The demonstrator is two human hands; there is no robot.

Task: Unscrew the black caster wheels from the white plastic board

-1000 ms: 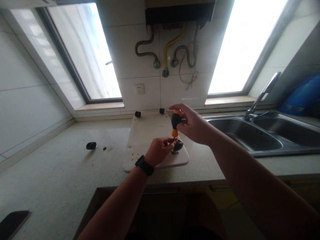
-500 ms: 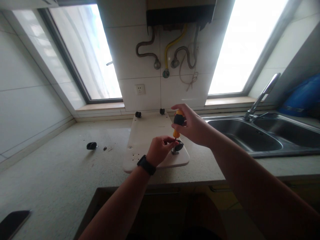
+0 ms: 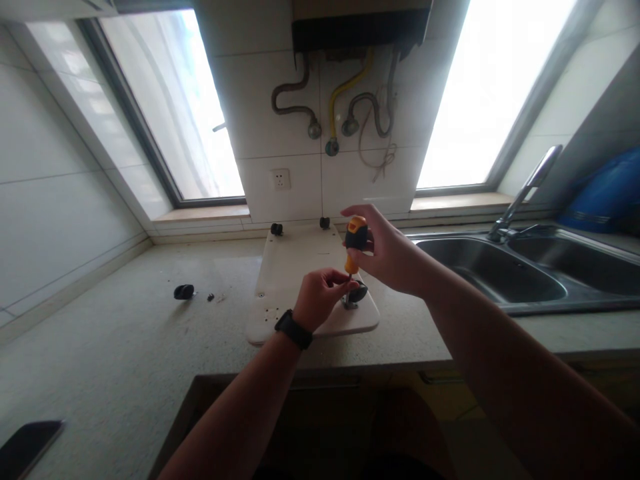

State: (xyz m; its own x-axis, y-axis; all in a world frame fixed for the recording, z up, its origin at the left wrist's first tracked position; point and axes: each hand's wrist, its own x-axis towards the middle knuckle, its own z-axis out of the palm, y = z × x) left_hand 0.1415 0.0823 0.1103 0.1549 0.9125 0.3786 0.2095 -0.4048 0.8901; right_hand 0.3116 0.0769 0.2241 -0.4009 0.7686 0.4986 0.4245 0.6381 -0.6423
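Note:
My right hand (image 3: 383, 250) grips the yellow and black handle of a screwdriver (image 3: 357, 237), which stands nearly upright with its tip down. Around the screwdriver's lower shaft, my left hand (image 3: 323, 297) closes thumb and fingers in a pinch; what lies inside the pinch is hidden. Just right of those fingertips a black caster wheel (image 3: 358, 292) sits on a metal plate at the near right corner of a pale board (image 3: 295, 257). Two more casters (image 3: 276, 229) are at the board's far edge. The near left corner shows several bare screw holes.
On the counter (image 3: 120, 333) to the left lie a loose caster (image 3: 183, 292) and small dark hardware (image 3: 211, 297). A phone (image 3: 30, 447) rests at the lower left. To the right are a double steel sink (image 3: 490, 267) and a faucet (image 3: 530, 190).
The screwdriver's handle has tilted and turned slightly in my right hand, whose fingers shifted a little. My left hand stays almost in place beside the caster.

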